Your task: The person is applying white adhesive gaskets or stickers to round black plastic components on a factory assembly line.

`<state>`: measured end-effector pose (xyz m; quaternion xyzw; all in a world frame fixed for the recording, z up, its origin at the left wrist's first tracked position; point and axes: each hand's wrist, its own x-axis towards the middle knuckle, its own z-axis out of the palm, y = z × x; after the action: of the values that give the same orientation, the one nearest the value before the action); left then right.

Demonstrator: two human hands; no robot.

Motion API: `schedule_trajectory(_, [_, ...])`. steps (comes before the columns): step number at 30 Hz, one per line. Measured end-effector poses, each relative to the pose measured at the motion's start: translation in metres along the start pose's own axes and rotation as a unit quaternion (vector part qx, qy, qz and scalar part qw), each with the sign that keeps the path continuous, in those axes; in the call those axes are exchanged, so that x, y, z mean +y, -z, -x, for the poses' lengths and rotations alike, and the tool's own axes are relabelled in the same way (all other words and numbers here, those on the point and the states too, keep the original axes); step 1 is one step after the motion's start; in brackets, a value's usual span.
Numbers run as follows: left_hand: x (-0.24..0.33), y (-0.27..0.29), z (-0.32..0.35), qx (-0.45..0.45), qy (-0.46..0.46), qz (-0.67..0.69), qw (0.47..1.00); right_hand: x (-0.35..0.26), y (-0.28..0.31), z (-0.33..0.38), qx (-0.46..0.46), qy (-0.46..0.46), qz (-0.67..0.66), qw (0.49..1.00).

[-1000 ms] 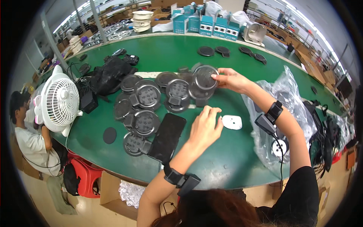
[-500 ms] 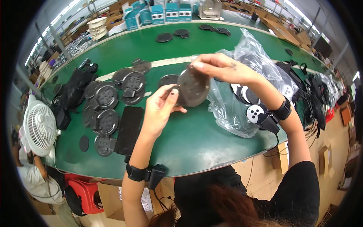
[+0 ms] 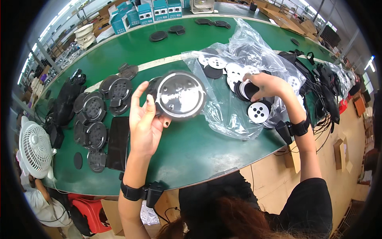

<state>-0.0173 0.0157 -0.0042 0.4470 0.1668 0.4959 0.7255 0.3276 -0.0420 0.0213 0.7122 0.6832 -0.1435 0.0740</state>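
My left hand (image 3: 144, 129) grips a round black plastic base (image 3: 181, 95) by its left edge, with fingers and thumb closed on it. The glossy round face of the base is tilted up and catches the light. Over a heap of flat black and white discs with holes (image 3: 258, 112), my right hand (image 3: 272, 85) hovers or touches, thumb and fingers apart. Whether its fingertips touch a disc I cannot tell. Those discs lie on and partly in a crumpled clear plastic bag (image 3: 234, 123).
Similar black round bases (image 3: 95, 135) cluster at the left beside a dark flat rectangular panel (image 3: 118, 143). A white fan (image 3: 35, 147) stands at the left edge. Black cables (image 3: 324, 95) pile up at right, and blue boxes (image 3: 160, 10) stand at the back.
My right hand has left the round base and moved right, to the discs on the bag. The base, still in my left hand, has turned its glossy face into view.
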Motion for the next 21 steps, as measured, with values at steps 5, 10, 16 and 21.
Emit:
schedule_trajectory(5, [0.000,-0.005,0.006,-0.030,0.034,-0.005,0.999,-0.007,0.008,0.008,0.161,0.111,0.042,0.980])
schedule_trajectory(10, [0.002,-0.009,0.010,-0.080,0.071,-0.141,0.984,-0.061,0.024,0.018,0.134,0.187,-0.394,0.890])
schedule_trajectory(16, [-0.005,-0.017,0.015,-0.138,0.001,-0.326,0.935,-0.128,0.010,0.019,0.188,0.251,-0.524,0.792])
schedule_trajectory(21, [-0.002,-0.011,0.013,-0.092,0.088,-0.275,0.953,-0.132,-0.004,0.015,0.414,0.397,-0.285,0.768])
